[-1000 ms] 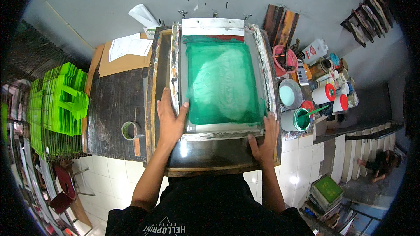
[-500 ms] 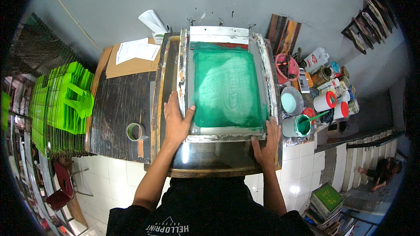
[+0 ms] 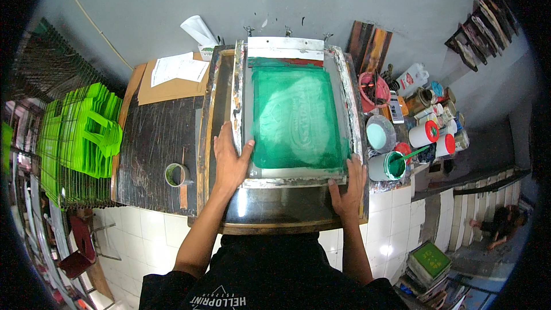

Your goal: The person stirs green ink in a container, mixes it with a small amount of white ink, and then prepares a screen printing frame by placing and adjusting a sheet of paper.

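A silk-screen frame (image 3: 294, 183) lies before me on a dark glossy board, its worn rails white and stained. Green ink (image 3: 295, 117) covers most of the mesh, with a faint raised-looking design in the middle. A white-handled squeegee (image 3: 285, 47) rests across the far end, green and dark red along its lower side. My left hand (image 3: 231, 163) straddles the left rail, thumb on the inner side and fingers along the outer. My right hand (image 3: 350, 189) holds the near right corner, thumb at the front rail and fingers over the side rail.
To the right stand an ink tub (image 3: 388, 166) with a green stick, a grey bowl (image 3: 380, 134), a pink basin (image 3: 373, 90) and several jars. A tape roll (image 3: 177, 175) and papers (image 3: 180, 70) lie left, beside racked green bags (image 3: 94, 132). Another person (image 3: 503, 227) crouches far right.
The whole view has shifted very slightly. Both hands keep their places on the frame.
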